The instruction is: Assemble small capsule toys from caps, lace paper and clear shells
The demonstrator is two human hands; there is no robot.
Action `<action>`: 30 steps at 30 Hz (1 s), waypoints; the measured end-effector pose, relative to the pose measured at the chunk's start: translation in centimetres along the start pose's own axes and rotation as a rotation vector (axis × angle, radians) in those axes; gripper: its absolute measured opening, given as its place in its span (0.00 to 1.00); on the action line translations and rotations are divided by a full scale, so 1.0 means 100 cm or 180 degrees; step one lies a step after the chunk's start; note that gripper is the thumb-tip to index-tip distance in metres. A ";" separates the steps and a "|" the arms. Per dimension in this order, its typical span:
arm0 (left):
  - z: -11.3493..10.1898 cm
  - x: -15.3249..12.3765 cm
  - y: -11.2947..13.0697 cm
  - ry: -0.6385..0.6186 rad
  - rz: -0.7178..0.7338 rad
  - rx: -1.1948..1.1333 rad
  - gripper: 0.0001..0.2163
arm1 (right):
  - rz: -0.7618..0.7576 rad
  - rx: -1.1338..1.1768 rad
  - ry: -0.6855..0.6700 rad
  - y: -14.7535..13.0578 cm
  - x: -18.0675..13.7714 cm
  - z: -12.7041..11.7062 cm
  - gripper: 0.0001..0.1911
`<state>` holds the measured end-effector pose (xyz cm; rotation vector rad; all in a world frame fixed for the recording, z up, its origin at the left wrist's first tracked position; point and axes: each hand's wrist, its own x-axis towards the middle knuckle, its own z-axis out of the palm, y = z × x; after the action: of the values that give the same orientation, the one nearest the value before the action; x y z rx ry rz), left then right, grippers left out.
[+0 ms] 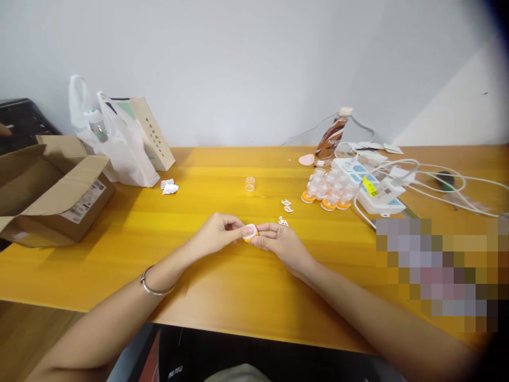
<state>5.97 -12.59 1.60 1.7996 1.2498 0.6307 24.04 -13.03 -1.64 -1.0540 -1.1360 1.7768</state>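
Note:
Over the middle of the table, my left hand (222, 232) and my right hand (284, 247) both grip a small round orange-and-white cap (250, 233). My left thumb presses on its white face, while the right fingertips pinch its edge from the other side. Farther back stands a small clear plastic cylinder (250, 184). Right of it lie thin white cut-out pieces (287, 206), with one more white piece (283, 221) just beyond my right fingers. A cluster of clear containers with orange caps (328, 189) stands farther right.
An open cardboard box (75, 207), a white plastic bag (131, 154) and crumpled white paper (169, 187) are at the left. A brown drink bottle (332, 135), a white power strip (369, 185) and looping white cables (421, 175) occupy the right. A blurred patch covers the near right.

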 end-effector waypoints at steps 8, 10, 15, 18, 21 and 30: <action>0.001 -0.001 -0.003 -0.0038 0.0162 0.0174 0.17 | 0.0015 -0.0048 0.0016 0.001 0.001 0.000 0.19; 0.000 -0.001 -0.003 -0.0010 0.0149 0.0158 0.17 | -0.0065 -0.0142 0.0002 -0.001 0.000 0.002 0.19; -0.004 -0.002 -0.001 0.0104 0.0110 -0.0030 0.17 | -0.0232 -0.0312 0.0112 -0.003 -0.001 0.003 0.17; -0.005 -0.002 0.003 0.0137 0.0195 -0.0084 0.16 | -0.0306 -0.0280 0.0136 -0.003 0.000 0.002 0.17; -0.005 -0.005 0.008 0.0149 0.0385 0.0093 0.16 | -0.0373 -0.0345 0.0132 -0.003 0.000 0.000 0.17; -0.003 -0.009 0.014 0.0152 0.0482 0.0451 0.15 | -0.0520 -0.0423 0.0164 -0.003 -0.003 0.002 0.17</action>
<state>6.08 -13.56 2.95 2.0216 1.2241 0.6876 23.99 -13.28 -1.24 -1.0466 -1.2848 1.5564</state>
